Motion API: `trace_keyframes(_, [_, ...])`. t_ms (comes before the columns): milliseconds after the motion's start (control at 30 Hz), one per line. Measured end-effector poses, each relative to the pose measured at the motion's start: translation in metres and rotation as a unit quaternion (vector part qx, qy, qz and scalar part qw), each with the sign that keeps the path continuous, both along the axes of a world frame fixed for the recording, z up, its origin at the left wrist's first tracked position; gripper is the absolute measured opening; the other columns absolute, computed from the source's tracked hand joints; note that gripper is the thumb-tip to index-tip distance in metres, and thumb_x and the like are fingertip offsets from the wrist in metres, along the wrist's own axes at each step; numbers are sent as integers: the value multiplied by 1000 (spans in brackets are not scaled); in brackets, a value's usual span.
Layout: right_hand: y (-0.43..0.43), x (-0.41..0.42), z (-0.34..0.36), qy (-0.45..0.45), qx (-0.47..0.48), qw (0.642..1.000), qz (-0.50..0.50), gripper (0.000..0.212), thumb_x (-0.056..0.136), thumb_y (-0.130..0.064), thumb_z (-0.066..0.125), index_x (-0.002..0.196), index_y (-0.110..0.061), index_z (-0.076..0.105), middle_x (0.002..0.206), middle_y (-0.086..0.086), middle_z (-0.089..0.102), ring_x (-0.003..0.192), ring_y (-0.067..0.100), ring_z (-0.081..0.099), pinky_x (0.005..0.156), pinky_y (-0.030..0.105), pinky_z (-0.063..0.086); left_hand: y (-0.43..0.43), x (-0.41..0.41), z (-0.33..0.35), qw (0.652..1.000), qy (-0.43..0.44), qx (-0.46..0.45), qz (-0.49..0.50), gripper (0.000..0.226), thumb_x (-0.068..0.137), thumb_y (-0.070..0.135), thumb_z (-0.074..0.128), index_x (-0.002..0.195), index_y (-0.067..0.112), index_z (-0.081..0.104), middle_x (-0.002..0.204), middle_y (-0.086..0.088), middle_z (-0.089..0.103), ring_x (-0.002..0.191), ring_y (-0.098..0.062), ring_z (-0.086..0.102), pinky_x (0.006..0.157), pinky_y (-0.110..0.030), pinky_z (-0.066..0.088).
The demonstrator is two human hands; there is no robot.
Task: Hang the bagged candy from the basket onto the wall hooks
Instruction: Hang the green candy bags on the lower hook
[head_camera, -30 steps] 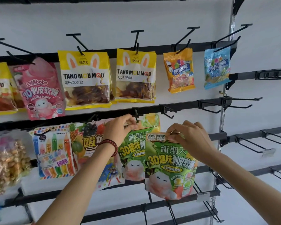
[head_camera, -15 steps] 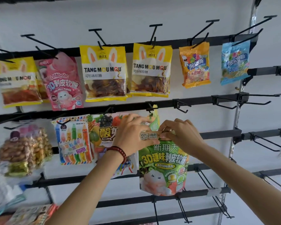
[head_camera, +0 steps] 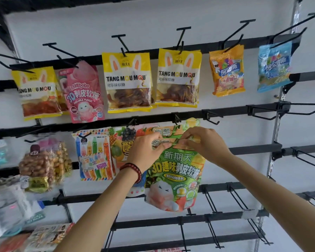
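Note:
A green candy bag (head_camera: 173, 180) with a white cartoon face hangs from both my hands in front of the wall's second rail. My left hand (head_camera: 145, 151) pinches its top left corner and my right hand (head_camera: 205, 144) pinches its top right corner. Just behind it, a second green bag (head_camera: 171, 130) of the same kind hangs on a short black hook (head_camera: 176, 119). The top edge of the held bag sits a little below that hook. The basket is not in view.
The top rail carries yellow bunny bags (head_camera: 127, 82), a pink bag (head_camera: 84, 93), an orange bag (head_camera: 227, 71) and a blue bag (head_camera: 275, 66). A pencil-candy pack (head_camera: 95, 155) and a fruit bag (head_camera: 124, 140) hang left of my hands. Bare hooks (head_camera: 211, 117) stick out at the right.
The view has shifted so the wall sits further right and lower. Both hands have raised the green bag slightly and brought it in front of the matching hung bag.

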State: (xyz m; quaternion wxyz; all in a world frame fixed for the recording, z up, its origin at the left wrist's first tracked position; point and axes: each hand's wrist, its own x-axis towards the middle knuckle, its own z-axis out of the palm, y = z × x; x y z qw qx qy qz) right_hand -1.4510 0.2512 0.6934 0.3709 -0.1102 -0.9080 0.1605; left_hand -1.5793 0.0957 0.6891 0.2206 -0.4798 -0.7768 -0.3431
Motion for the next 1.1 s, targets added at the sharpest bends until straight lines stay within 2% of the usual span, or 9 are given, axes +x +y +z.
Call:
trace_keyframes(133, [8,-6,9,8,5,999,-33,10,85,-43,62,90,-36,68,101,-14,67,94,14,60,81,34,44,13,-5,5,1000,-23,15,11,56,81,54,62,119,13,63,122,-2,64,62,-14,65,57,-17,47])
trace_keyframes(200, [12,-10,14,12,12,999,-49,12,85,-44,62,91,-36,68,105,-14,66,97,14,59,88,37,42,19,-8,8,999,-34,25,12,54,80,54,63,116,13,65,114,-3,68,55,-13,61,47,-15,41])
trace_keyframes(267, [15,-15,20,11,19,998,-65,13,85,-44,62,93,-36,68,108,-13,65,99,15,58,88,36,41,25,-12,10,998,-45,39,15,50,80,54,63,112,15,66,98,-7,73,41,-9,48,39,-21,38])
trace_keyframes(333, [17,-18,24,10,22,997,-74,14,85,-45,62,94,-36,68,107,-12,66,98,15,59,84,34,42,29,-17,10,996,-63,56,16,48,79,53,65,109,15,67,88,-11,73,45,-12,50,50,-31,48])
trace_keyframes(467, [20,-23,19,45,34,995,-86,16,84,-47,62,92,-35,69,105,-11,67,98,14,58,88,34,37,37,-23,8,994,-69,79,9,46,79,53,65,105,16,68,77,-4,72,32,-4,42,37,-14,32])
trace_keyframes(567, [23,-28,14,91,9,992,-91,18,82,-47,64,91,-33,69,104,-12,65,101,13,54,86,32,30,41,-25,7,992,-78,99,-6,44,80,55,61,102,17,68,67,2,67,32,-3,43,35,-13,27])
trace_keyframes(700, [30,-36,20,79,-12,994,-76,26,82,-48,64,97,-28,70,108,-10,64,106,15,54,88,37,41,45,-32,6,991,-83,109,-9,40,81,58,57,91,20,66,49,3,56,31,-7,37,35,-16,22])
trace_keyframes(933, [33,-43,15,57,-44,996,-54,30,84,-49,61,94,-22,67,101,-9,59,93,14,53,67,28,36,50,-41,-2,990,-80,117,-9,52,74,67,56,97,22,68,80,-8,72,45,-17,54,49,-34,51])
trace_keyframes(1100, [39,-48,15,60,-48,996,-41,26,86,-43,62,97,-20,67,108,-7,60,100,15,51,71,31,40,50,-37,3,995,-7,100,-10,17,86,45,59,100,38,53,101,18,65,50,-10,58,47,-31,52])
